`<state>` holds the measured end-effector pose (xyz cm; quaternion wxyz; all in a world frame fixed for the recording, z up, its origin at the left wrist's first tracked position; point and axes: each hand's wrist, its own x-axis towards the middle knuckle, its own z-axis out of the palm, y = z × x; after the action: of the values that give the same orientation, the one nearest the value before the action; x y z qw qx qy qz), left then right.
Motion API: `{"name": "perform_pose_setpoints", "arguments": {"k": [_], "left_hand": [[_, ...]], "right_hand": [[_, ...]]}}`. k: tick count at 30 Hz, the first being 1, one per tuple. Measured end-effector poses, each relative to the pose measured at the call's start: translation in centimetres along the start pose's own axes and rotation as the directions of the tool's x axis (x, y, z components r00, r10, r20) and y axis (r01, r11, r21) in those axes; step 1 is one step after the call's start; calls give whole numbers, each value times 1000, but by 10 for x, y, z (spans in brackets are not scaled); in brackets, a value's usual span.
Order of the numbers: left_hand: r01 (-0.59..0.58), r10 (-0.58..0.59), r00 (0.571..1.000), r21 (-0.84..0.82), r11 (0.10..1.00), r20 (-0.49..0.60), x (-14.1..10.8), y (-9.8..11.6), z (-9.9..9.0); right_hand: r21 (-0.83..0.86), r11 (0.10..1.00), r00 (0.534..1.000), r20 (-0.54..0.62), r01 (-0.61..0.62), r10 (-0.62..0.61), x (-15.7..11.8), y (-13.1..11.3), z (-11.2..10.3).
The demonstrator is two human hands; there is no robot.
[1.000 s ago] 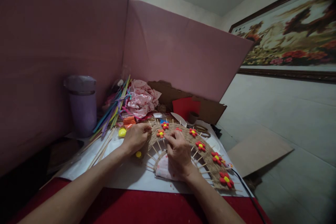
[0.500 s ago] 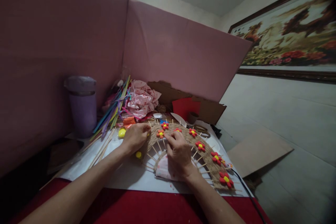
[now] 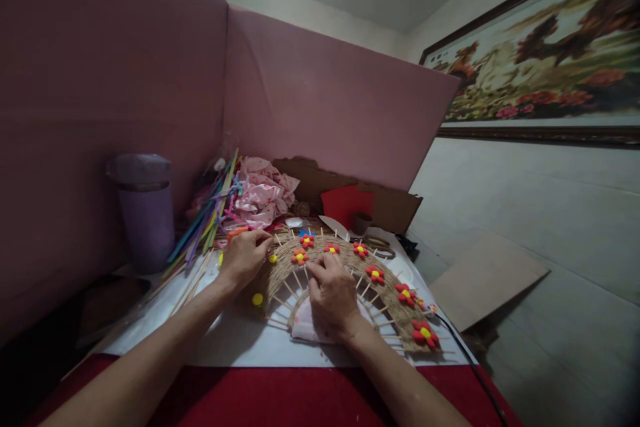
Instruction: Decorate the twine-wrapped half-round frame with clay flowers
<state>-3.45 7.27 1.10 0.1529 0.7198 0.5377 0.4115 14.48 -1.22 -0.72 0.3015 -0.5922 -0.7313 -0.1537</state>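
On the white sheet lies an arched fan of woven jute twine [image 3: 285, 267] on thin wooden sticks. Red flowers [image 3: 375, 273] with yellow centres run along it, plus one orange flower [image 3: 300, 257]. My left hand [image 3: 245, 257] is over the fan's left end, thumb and fingers pinched together; anything between them is too small to make out. Beside its fingertips is a yellow disc [image 3: 273, 258], and another yellow disc [image 3: 257, 299] sits lower down. My right hand [image 3: 334, 297] is closed, its fingertips by the orange flower; what they hold is hidden. Pink patterned cloth [image 3: 305, 325] shows below it.
A lidded purple cup [image 3: 146, 220] stands left of bundled colourful pipe cleaners [image 3: 215, 207]. Crumpled pink fabric [image 3: 265, 190], red card [image 3: 346, 203] and scissors [image 3: 380, 245] lie behind the fan. A black cable [image 3: 465, 353] runs along the right edge. Pink panels [image 3: 325, 100] enclose the back and left.
The view has shifted slightly. My left hand has drawn a little left, showing more of the yellow disc by its fingertips. My right hand stays beside the orange flower.
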Motion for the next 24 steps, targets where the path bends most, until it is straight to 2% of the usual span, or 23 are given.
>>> {"name": "perform_pose_setpoints", "arguments": {"k": [11,24], "left_hand": [[-36,35,999,22,999,33,-2,1,-1],[-22,22,999,2,1000,31,-3,0,2]], "right_hand": [[-68,994,995,63,80,-76,0,-4,2],[-117,984,990,63,131,-125,-1,-5,3]]}}
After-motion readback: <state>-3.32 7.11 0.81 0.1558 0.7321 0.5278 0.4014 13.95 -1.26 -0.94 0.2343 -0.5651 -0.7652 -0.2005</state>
